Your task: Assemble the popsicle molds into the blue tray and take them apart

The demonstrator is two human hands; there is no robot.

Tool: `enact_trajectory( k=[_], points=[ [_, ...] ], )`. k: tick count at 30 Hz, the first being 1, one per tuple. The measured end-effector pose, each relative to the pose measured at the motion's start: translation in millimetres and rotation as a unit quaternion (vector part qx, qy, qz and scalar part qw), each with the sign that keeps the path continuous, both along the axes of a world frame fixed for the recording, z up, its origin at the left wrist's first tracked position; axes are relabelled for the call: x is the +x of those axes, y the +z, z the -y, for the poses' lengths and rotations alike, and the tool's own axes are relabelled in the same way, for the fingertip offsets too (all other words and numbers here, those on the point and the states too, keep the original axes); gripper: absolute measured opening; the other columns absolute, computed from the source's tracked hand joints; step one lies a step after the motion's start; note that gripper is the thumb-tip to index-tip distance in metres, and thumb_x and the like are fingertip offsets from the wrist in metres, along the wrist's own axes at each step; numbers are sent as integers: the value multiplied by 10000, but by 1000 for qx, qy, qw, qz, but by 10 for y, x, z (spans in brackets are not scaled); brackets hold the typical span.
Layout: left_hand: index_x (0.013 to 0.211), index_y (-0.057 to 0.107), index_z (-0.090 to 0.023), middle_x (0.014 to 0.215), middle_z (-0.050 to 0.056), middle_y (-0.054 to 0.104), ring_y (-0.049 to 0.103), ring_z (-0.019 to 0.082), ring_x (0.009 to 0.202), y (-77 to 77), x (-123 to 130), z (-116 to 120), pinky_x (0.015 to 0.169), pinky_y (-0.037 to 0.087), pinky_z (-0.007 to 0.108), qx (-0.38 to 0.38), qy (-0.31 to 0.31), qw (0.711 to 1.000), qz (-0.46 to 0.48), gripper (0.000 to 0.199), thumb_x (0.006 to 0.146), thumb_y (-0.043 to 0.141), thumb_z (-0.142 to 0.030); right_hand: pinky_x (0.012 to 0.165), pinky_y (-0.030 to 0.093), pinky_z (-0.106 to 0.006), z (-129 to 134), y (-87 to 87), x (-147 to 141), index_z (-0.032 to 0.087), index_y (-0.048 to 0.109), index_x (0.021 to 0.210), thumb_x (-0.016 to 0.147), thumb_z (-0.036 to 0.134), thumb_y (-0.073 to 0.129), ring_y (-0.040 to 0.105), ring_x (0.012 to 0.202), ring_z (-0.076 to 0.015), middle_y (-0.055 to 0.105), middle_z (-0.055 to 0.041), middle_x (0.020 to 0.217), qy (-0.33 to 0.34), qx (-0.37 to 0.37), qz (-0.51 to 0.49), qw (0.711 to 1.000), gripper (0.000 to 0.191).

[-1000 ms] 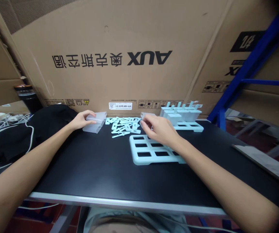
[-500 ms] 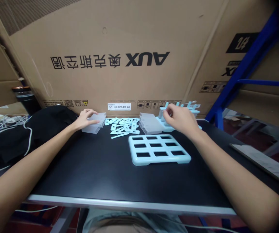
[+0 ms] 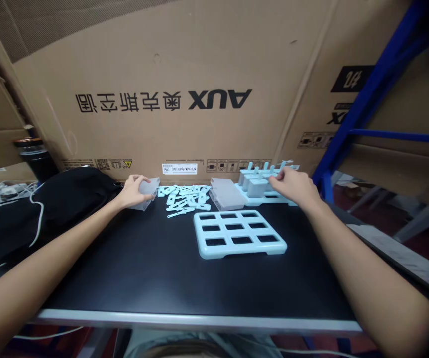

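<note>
Currently set well apart: curving the left hand point(image 3: 134, 193) over clear ice-pop moulds point(image 3: 150, 188) at far left, touching them, though impossible to tell how firmly gripped; reaching with the right hand point(image 3: 297, 189) to the lidded moulds point(image 3: 258, 189) at far right, with any pinch hidden. Already fitted there, with lids on and handles upright in the far blue rack point(image 3: 255, 202), but not fully countable past the knuckles. Between the hands, showing a loose heap of blue stick lids point(image 3: 188, 200), not yet fitted, and, just right of it, stacked clear moulds point(image 3: 228, 194). Nearer, on the black tabletop point(image 3: 143, 268), showing a nine-slot blue rack point(image 3: 233, 233), apparently unfilled. Overall, seemingly only partly assembled.
</note>
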State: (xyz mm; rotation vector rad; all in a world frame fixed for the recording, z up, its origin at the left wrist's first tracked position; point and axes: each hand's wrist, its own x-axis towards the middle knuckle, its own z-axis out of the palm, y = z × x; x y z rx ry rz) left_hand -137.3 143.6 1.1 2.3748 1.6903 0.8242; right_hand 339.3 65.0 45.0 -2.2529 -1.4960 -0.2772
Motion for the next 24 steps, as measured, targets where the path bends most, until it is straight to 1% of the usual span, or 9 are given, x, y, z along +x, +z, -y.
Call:
enact_trajectory(
  k=[2, 4, 6, 8, 9, 11, 14, 18, 24],
  points=[
    [1114, 554, -226, 1198, 87, 402, 402, 326, 1247, -10, 16, -1, 1098, 337, 501, 1, 3, 1000, -1, 504, 674, 732, -395, 782, 463, -403, -44, -24, 68, 174, 615, 903, 821, 495, 474, 620, 934, -342, 668, -150, 895, 20, -13, -13, 1000, 360],
    [1084, 558, -214, 1182, 89, 417, 423, 317, 1229, -22, 27, -2, 1089, 355, 486, 3, 6, 1000, 0, 463, 678, 722, -366, 824, 473, -396, -76, -36, 72, 166, 606, 846, 871, 542, 412, 641, 902, -310, 673, -135, 812, 52, -58, -69, 995, 424],
    [1067, 556, -211, 1170, 89, 429, 446, 309, 1204, -37, 31, -5, 1070, 378, 479, 5, 8, 1000, 2, 438, 683, 709, -357, 798, 504, -363, -87, -45, 20, 158, 597, 802, 898, 620, 342, 663, 810, -259, 678, -130, 781, 89, -127, -156, 975, 537],
    [1074, 543, -216, 1166, 88, 438, 460, 305, 1186, -58, 29, -12, 1053, 395, 477, 9, 12, 1000, 4, 441, 687, 695, -364, 731, 529, -332, -83, -65, -57, 156, 583, 764, 858, 718, 366, 663, 734, -224, 686, -133, 801, 125, -194, -202, 952, 609],
    [1079, 536, -218, 1166, 87, 441, 460, 307, 1185, -69, 27, -16, 1048, 397, 480, 11, 14, 1000, 5, 448, 687, 689, -374, 710, 531, -333, -80, -80, -94, 158, 575, 734, 823, 758, 399, 659, 710, -223, 685, -137, 792, 136, -218, -187, 948, 632],
    [1084, 524, -217, 1167, 89, 440, 453, 316, 1190, -92, 22, -28, 1044, 393, 490, 15, 16, 1000, 3, 463, 684, 675, -395, 709, 518, -362, -82, -124, -153, 163, 560, 670, 773, 794, 450, 649, 698, -248, 668, -146, 735, 142, -242, -112, 953, 649],
    [1080, 513, -211, 1160, 93, 437, 448, 328, 1189, -118, 17, -43, 1039, 386, 504, 21, 13, 1000, -4, 466, 686, 649, -420, 708, 486, -402, -112, -205, -186, 160, 576, 643, 765, 809, 427, 640, 760, -312, 650, -175, 726, 123, -217, -16, 968, 677],
    [1100, 501, -208, 1180, 110, 431, 432, 345, 1199, -132, 13, -55, 1046, 368, 523, 24, 8, 1000, -2, 497, 686, 646, -441, 698, 476, -398, -151, -276, -189, 138, 633, 741, 763, 803, 414, 639, 856, -349, 660, -198, 823, 95, -186, 5, 978, 701],
    [1107, 496, -218, 1194, 108, 433, 433, 351, 1188, -140, 23, -42, 1031, 377, 540, 43, 12, 999, -3, 513, 679, 661, -446, 723, 479, -406, -126, -285, -258, 77, 672, 906, 776, 748, 437, 634, 936, -383, 665, -256, 945, 69, -165, 23, 984, 722]
  ],
)
